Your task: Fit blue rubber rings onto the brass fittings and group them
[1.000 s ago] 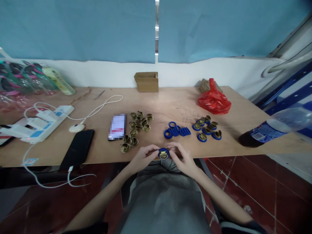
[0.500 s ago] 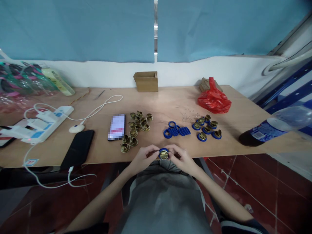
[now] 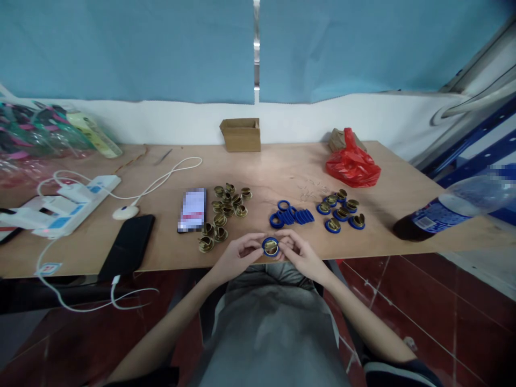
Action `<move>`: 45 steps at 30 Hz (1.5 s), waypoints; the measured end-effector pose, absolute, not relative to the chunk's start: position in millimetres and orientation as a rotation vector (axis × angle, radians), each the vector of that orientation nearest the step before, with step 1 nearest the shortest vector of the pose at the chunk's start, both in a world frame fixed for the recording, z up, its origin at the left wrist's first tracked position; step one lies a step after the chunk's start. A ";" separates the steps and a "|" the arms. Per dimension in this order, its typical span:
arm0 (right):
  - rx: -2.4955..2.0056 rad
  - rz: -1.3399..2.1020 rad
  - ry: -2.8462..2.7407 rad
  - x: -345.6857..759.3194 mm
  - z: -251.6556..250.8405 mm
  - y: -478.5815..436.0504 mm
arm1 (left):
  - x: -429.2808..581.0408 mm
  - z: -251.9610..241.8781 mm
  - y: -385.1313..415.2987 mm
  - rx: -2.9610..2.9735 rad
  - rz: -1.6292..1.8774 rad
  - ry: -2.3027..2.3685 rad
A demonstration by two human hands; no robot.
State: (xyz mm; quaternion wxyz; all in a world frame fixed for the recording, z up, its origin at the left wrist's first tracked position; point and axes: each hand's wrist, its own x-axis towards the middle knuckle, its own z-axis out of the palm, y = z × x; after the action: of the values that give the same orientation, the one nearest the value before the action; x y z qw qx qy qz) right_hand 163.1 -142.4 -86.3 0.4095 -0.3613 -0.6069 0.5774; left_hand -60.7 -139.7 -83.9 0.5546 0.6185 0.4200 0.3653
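Between my two hands, at the table's front edge, is a round gold metal piece (image 3: 271,246) with a blue ring around it. My left hand (image 3: 241,252) pinches its left side and my right hand (image 3: 297,251) grips its right side; both are closed on it. Just beyond lie several loose blue rings (image 3: 288,215), partly in a row. Left of them is a group of gold metal pieces (image 3: 228,204) without rings. To the right, several gold pieces with blue rings (image 3: 341,213) rest on the table.
A phone with a lit screen (image 3: 192,209), a dark phone (image 3: 128,244) and a power strip (image 3: 80,207) with white cables lie left. At the back are a cardboard box (image 3: 242,135) and a red plastic bag (image 3: 352,164). A cola bottle (image 3: 439,215) lies right, beside clear thin bits (image 3: 310,188).
My hands have raised the gold piece with its blue ring slightly, and the ring now shows more fully around it. The fingers have shifted their hold. Nothing else on the table has moved.
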 end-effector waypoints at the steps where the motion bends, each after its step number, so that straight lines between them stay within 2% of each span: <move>1: -0.904 1.461 -1.524 163.1 -86.3 -142.3 | -60.8 -83.3 -139.7 1.451 0.862 0.982; 23: -0.897 1.294 -1.692 164.6 -85.3 -144.6 | -56.7 -88.9 -141.5 1.503 0.954 0.992; 30: -0.955 1.069 -1.582 157.3 -92.4 -145.4 | -59.8 -88.4 -140.3 1.536 0.901 0.981; 38: -0.934 0.750 -1.762 156.3 -82.7 -149.0 | -59.8 -95.3 -142.0 1.479 0.943 0.904; 45: -0.781 0.612 -1.928 153.9 -85.8 -156.5 | -59.3 -89.1 -144.2 1.541 0.890 0.906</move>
State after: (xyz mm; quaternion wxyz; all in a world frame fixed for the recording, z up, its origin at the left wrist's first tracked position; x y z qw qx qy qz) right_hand 153.9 -156.5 -85.8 0.4678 -0.3183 -0.7858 0.2495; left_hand -59.3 -144.2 -89.1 0.5417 0.6487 0.3814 0.3746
